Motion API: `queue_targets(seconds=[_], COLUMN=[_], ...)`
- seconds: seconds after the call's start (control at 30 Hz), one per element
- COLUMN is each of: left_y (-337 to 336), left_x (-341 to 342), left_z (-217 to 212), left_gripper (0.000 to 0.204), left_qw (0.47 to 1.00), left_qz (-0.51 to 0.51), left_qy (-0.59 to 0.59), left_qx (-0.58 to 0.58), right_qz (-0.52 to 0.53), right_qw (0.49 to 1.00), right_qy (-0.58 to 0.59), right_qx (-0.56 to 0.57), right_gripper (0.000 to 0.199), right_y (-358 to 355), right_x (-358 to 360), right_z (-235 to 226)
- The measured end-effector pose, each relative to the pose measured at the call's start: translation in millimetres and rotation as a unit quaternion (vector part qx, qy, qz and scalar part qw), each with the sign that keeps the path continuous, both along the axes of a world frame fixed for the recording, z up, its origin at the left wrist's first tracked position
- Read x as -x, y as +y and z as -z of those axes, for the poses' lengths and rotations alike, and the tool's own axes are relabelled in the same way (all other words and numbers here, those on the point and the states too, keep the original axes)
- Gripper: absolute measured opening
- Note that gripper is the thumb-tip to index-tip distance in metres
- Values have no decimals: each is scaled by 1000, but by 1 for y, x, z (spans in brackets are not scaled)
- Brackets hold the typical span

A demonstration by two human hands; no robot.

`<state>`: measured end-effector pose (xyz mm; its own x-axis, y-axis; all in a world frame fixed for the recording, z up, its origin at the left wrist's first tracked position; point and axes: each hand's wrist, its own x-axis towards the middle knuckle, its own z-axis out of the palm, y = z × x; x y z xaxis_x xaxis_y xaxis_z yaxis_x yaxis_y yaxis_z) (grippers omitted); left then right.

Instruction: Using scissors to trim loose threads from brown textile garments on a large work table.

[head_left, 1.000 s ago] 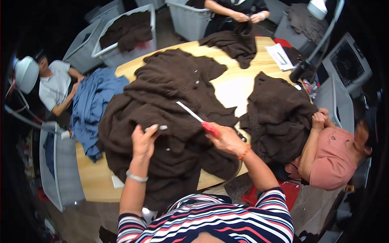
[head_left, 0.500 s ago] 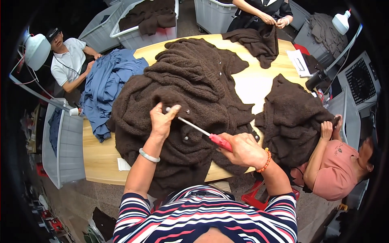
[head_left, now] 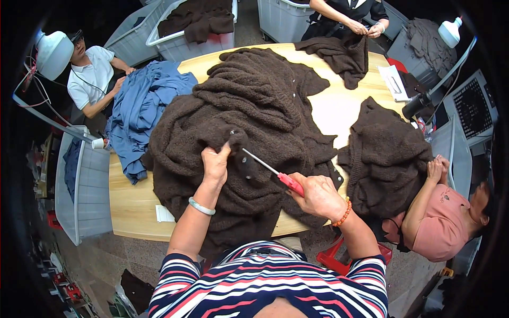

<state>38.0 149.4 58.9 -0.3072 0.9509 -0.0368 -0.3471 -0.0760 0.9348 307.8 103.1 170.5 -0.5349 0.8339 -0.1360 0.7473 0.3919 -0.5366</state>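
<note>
A large dark brown knitted garment [head_left: 254,111] lies heaped across the oval wooden table [head_left: 132,199] in front of me. My left hand [head_left: 216,163], with a pale bangle on the wrist, pinches up a fold of the knit. My right hand [head_left: 317,195], with an orange bead bracelet, grips a thin metal tool with a red handle [head_left: 275,173]. The tool's tip points left at the raised fold, close to my left fingers.
A blue garment [head_left: 140,114] lies at the table's left, another brown knit [head_left: 386,153] at the right under a seated person's hands [head_left: 437,168]. Two more people sit at the far left and far end. Grey bins [head_left: 79,185] surround the table; a white paper [head_left: 393,82] lies far right.
My left hand has closed on the knit and lifted a fold, having been spread flat before. My right hand has brought the tool's tip in toward that fold.
</note>
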Motion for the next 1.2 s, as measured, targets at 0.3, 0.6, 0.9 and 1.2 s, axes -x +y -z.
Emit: queue_targets(seconds=[0.3,0.6,0.9,1.2], left_y=[1,-3,-36,-38], left_x=[24,24,4,4], left_z=[-8,-41,-18,-3], left_gripper=[16,29,29,19], left_qw=[993,997,890,987], left_qz=[23,-19,-38,123], left_qy=[84,-64,452,-56], left_qx=[-81,38,-33,90], right_qz=[-5,33,53,14], right_qw=[1000,999,998,1000], right_qy=[7,18,16,-11], right_qx=[-4,2,-29,-5], right_gripper=[26,28,28,29], right_y=[-7,-4,-12,-32], right_x=[8,4,5,-5], right_z=[-6,10,23,15])
